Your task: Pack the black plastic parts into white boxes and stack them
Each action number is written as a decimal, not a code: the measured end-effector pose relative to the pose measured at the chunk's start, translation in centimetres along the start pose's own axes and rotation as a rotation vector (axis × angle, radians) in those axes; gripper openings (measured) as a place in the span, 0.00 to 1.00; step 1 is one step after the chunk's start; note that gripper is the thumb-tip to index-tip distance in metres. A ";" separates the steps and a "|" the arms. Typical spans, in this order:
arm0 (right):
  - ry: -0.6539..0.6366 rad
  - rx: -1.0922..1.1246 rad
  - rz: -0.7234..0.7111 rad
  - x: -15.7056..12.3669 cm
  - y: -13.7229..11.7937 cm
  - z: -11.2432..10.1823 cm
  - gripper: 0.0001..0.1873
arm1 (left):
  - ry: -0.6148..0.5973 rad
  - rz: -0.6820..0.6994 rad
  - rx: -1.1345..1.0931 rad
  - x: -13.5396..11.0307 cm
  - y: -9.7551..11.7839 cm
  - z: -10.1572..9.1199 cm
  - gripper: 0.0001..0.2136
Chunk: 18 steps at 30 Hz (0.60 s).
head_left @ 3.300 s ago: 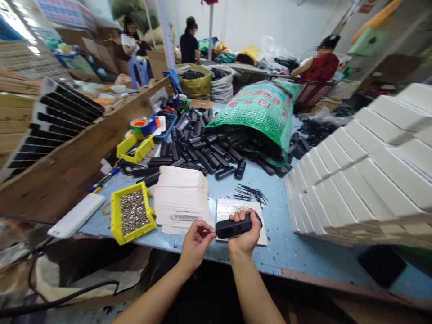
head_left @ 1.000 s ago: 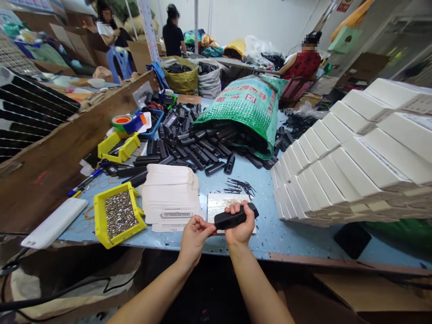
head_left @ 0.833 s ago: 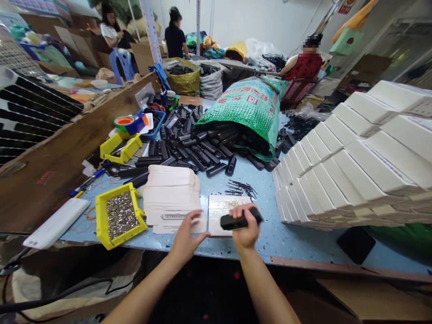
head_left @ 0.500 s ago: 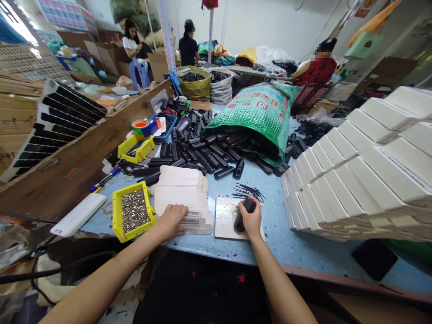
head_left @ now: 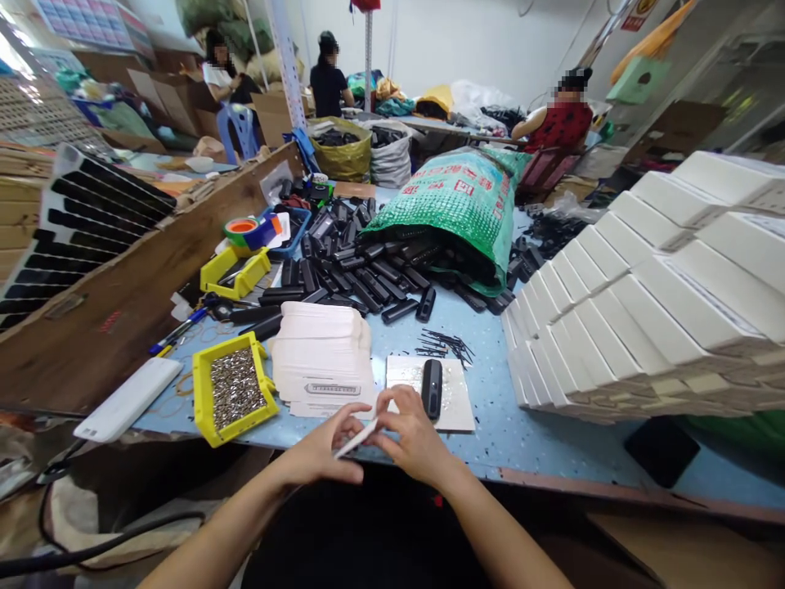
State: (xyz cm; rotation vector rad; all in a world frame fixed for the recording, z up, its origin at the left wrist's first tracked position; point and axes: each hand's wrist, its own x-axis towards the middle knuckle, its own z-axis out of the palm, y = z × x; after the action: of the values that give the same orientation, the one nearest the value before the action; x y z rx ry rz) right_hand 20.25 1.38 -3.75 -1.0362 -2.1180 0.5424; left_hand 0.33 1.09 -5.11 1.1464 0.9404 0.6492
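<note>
My left hand point(head_left: 326, 446) and my right hand point(head_left: 410, 433) hold one thin white folded sheet of paper point(head_left: 356, 442) between them, above the table's front edge. The fingers of both hands are closed on it. Just behind is a stack of white printed sheets point(head_left: 320, 348), the top one showing a drawing of a long device. Right of my right hand, a black oblong plastic device point(head_left: 432, 389) lies on a white flat pad point(head_left: 459, 413). Behind the pad lie several thin black strips point(head_left: 446, 345).
A yellow bin point(head_left: 201, 388) of small metal parts and a white flat device point(head_left: 128, 398) lie left. A green woven sack point(head_left: 445, 200) spills black devices point(head_left: 368, 286). White boxes point(head_left: 613, 327) are stacked at right. Several people point(head_left: 561, 123) sit further back.
My right hand has let go of the black device on the pad and moved left. My left hand has come off the stack; both hands now hold a sheet. The view has shifted slightly right.
</note>
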 end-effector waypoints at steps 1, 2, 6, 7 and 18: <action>-0.078 0.041 0.018 -0.4 0.1 -0.3 0.04 | 0.041 0.019 0.099 -0.3 -0.1 -0.4 0.41; -0.122 0.091 0.044 -0.7 0.3 -0.6 0.05 | 0.090 0.034 0.196 -0.6 0.1 -0.7 0.45; 0.145 0.507 0.252 -1.0 0.8 0.3 0.12 | 0.091 0.141 0.406 -1.1 1.9 -0.9 0.32; 0.211 0.649 0.318 -0.9 1.0 0.8 0.14 | 0.056 0.175 0.427 -0.9 2.2 -0.5 0.24; 0.121 0.740 0.335 -0.9 -0.5 0.7 0.16 | 0.227 0.119 0.187 1.5 1.7 3.9 0.50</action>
State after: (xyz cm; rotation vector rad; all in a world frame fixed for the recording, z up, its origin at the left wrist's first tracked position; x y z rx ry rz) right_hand 19.85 0.29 -4.27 -0.9408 -1.4367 1.2698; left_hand 4.55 1.07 -3.49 1.3208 1.1503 0.8136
